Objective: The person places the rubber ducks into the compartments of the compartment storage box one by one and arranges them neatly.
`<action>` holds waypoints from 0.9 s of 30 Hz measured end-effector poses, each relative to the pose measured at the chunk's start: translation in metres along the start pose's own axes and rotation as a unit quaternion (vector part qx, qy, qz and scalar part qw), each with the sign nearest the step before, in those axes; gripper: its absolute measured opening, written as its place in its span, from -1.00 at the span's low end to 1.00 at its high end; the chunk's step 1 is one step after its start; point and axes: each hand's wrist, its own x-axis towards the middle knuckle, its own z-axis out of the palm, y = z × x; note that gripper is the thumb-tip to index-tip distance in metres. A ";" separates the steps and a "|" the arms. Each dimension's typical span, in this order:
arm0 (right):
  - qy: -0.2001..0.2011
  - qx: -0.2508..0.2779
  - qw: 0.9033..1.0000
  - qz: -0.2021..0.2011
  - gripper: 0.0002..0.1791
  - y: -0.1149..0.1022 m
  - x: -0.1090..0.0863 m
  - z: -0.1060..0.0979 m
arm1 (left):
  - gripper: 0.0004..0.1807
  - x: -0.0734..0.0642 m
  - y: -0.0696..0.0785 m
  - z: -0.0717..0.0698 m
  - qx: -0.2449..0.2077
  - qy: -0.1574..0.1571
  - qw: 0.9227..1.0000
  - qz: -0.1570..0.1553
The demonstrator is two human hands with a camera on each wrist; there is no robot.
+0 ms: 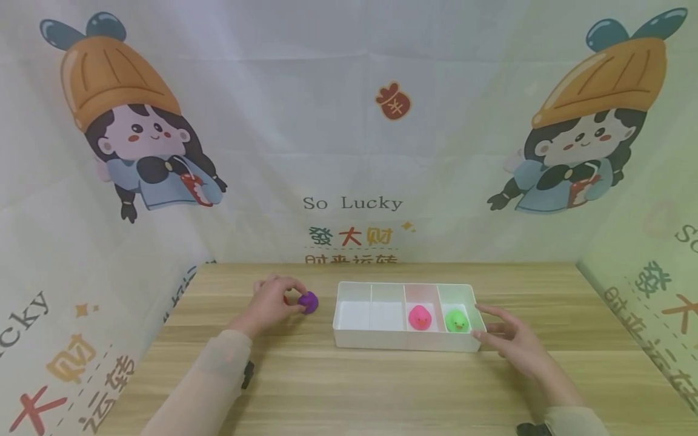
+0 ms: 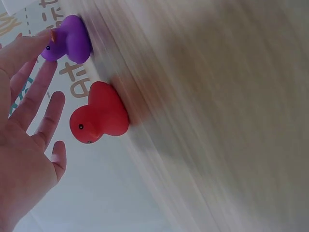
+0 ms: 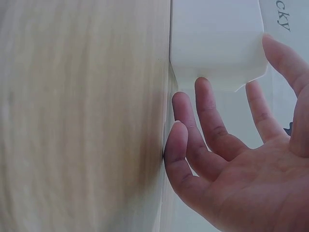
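Surface (image 1: pixel 382 387): stripy brown wood
Walls (image 1: pixel 283 121): pale cloth on three sides
Cartoon kids (image 1: pixel 169 181): two, in orange hats (image 1: pixel 117 75)
Writing (image 1: pixel 352 203): "So Lucky"

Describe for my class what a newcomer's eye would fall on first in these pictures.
Probably the bright toy ducks: in the head view, a pink duck and a green duck sit in the two right-hand compartments of a white tray. Left of the tray, the left hand pinches a purple duck, with a red duck nearby. Large cartoon figures fill the backdrop's upper left and right.
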 end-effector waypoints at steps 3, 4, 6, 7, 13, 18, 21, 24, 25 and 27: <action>0.000 -0.001 1.000 -0.001 -0.25 -0.001 0.000 0.000 | -0.69 0.000 -0.001 0.002 0.003 0.001 1.000 -0.003; 0.000 0.000 1.000 -0.001 -0.25 -0.002 0.000 0.000 | -0.69 0.000 -0.002 0.002 0.003 0.001 1.000 -0.005; 0.001 0.003 1.000 0.000 -0.25 -0.002 -0.001 0.001 | -0.68 0.000 -0.002 0.004 0.003 0.001 1.000 -0.008; 0.002 0.004 1.000 -0.001 -0.25 -0.002 -0.001 0.002 | -0.68 0.000 -0.002 0.004 0.002 0.000 1.000 -0.011; 0.005 0.004 1.000 -0.002 -0.25 -0.001 -0.002 0.003 | -0.70 0.001 -0.001 0.006 0.000 -0.004 1.000 -0.022; 0.004 0.003 1.000 -0.001 -0.24 0.000 -0.001 0.003 | -0.72 0.002 0.000 0.007 0.009 -0.002 1.000 -0.021; 0.005 0.004 1.000 -0.002 -0.24 0.000 -0.001 0.002 | -0.72 0.003 0.001 0.007 0.014 0.000 1.000 -0.020; 0.005 0.006 1.000 -0.001 -0.24 0.000 -0.001 0.002 | -0.72 0.003 0.003 0.007 0.015 0.005 1.000 -0.016; 0.005 0.007 1.000 -0.002 -0.24 0.000 0.000 0.002 | -0.72 0.003 0.003 0.007 0.014 0.006 1.000 -0.016; 0.004 0.008 1.000 -0.002 -0.24 0.000 0.000 0.002 | -0.72 0.003 0.004 0.006 0.013 0.010 1.000 -0.016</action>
